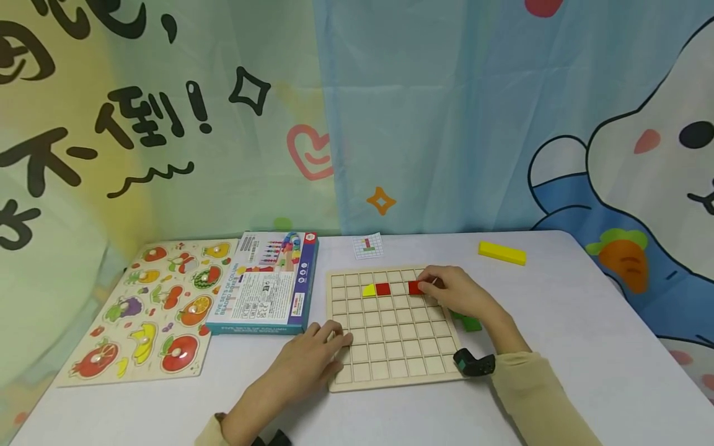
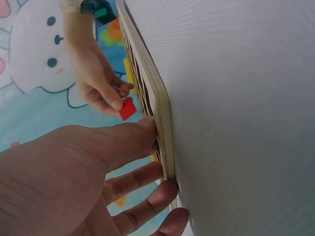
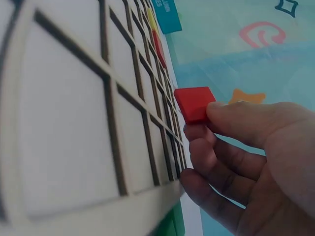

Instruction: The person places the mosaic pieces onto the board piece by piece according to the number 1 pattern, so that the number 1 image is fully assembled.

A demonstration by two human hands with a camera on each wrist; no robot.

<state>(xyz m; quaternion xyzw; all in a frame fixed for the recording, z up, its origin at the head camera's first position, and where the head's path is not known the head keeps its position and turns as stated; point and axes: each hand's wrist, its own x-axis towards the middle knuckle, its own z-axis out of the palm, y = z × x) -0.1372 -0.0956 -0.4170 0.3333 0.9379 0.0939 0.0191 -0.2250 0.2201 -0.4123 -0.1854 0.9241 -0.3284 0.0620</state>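
- Placing a red square tile (image 1: 415, 287) on the grid board (image 1: 390, 378): the right hand (image 1: 457, 294) pinches it between thumb and fingertips, above the upper rows.
- Left hand (image 1: 312, 362) rests with flat, relaxed fingers on the board's near-left edge, steadying it.
- Next move, judged: lower the tile squarely into one cell, aligned with the seated red tile (image 1: 382, 288) and yellow piece (image 1: 369, 290).
- Tile: flat, glossy, sharp-cornered.
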